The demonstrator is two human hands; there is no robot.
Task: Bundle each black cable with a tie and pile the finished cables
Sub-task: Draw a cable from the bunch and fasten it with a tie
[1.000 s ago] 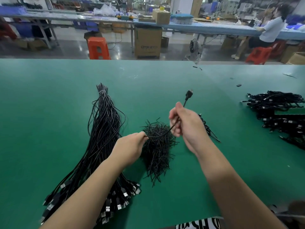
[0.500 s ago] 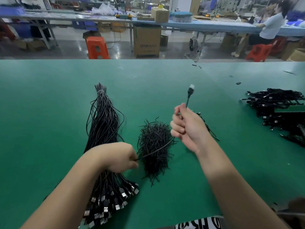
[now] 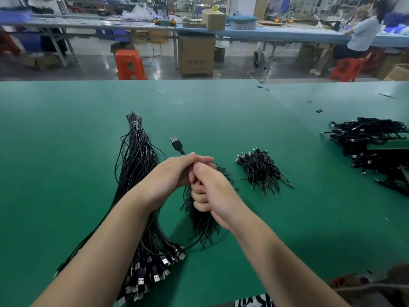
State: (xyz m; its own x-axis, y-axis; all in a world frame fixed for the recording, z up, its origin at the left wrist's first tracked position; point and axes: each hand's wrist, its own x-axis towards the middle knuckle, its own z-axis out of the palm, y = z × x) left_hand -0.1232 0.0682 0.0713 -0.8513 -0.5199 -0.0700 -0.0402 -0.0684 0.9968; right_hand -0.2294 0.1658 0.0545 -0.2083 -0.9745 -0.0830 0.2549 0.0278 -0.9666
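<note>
Both hands, left hand (image 3: 170,173) and right hand (image 3: 213,191), have fingers curled tight on one thin black cable (image 3: 177,145) over the wide green bench (image 3: 66,151) in a busy workshop.

We see both hands meeting above the green tabletop (image 3: 66,151): the left hand (image 3: 170,173) and right hand (image 3: 212,191) grip one black cable (image 3: 180,149), its USB plug (image 3: 175,141) poking up beyond the fingers. Below them lies a heap of black ties (image 3: 203,224), a long unbundled cable sheaf (image 3: 137,165) at left, bundled cables (image 3: 261,171) at right.
</note>
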